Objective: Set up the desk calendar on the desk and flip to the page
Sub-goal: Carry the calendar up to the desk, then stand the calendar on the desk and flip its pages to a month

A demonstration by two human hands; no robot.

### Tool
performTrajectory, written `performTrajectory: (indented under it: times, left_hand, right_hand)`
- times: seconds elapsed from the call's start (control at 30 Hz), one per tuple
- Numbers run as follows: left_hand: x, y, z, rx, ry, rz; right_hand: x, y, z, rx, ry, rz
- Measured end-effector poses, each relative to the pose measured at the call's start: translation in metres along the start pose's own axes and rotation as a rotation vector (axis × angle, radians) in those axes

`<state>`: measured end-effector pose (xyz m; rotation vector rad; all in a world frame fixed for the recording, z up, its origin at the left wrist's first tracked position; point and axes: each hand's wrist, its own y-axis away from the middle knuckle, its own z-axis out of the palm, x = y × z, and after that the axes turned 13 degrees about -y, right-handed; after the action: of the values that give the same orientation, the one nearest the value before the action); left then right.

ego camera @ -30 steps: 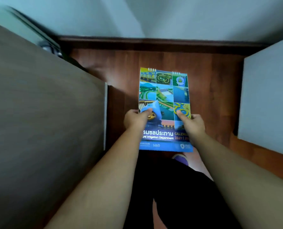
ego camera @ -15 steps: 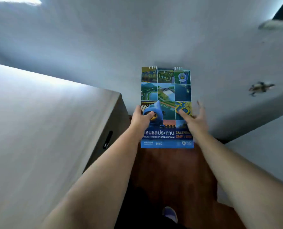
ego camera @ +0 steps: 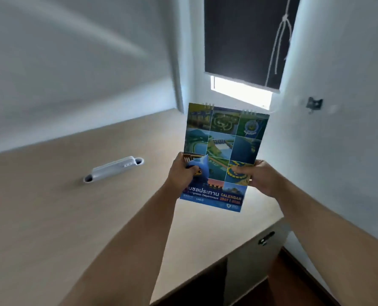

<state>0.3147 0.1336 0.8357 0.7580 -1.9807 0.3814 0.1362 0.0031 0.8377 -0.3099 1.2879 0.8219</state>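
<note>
A spiral-bound desk calendar (ego camera: 223, 138) with a colourful cover of aerial photos and a blue band of text is held folded flat, upright, above the light wooden desk (ego camera: 51, 217). My left hand (ego camera: 182, 173) grips its left edge, thumb on the cover. My right hand (ego camera: 261, 177) grips the right edge. The wire binding is at the top. The calendar's back is hidden.
A white cable-port cover (ego camera: 113, 168) is set in the desk top to the left. White walls close in behind and on the right. A dark roller blind (ego camera: 245, 40) hangs over a bright window. A drawer front with a dark handle (ego camera: 266, 238) sits below the desk edge.
My view has swung up from the floor to the desk top and window. Both hands have carried the calendar up over the desk; my right hand's fingers have closed on its edge.
</note>
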Motion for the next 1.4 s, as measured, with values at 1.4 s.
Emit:
performTrajectory:
  times: [1.4]
  left_hand:
    - [-0.141, -0.075, -0.273, 0.29, 0.144, -0.357]
  right_hand:
    - [0.146, -0.129, 0.291, -0.814, 1.367, -0.52]
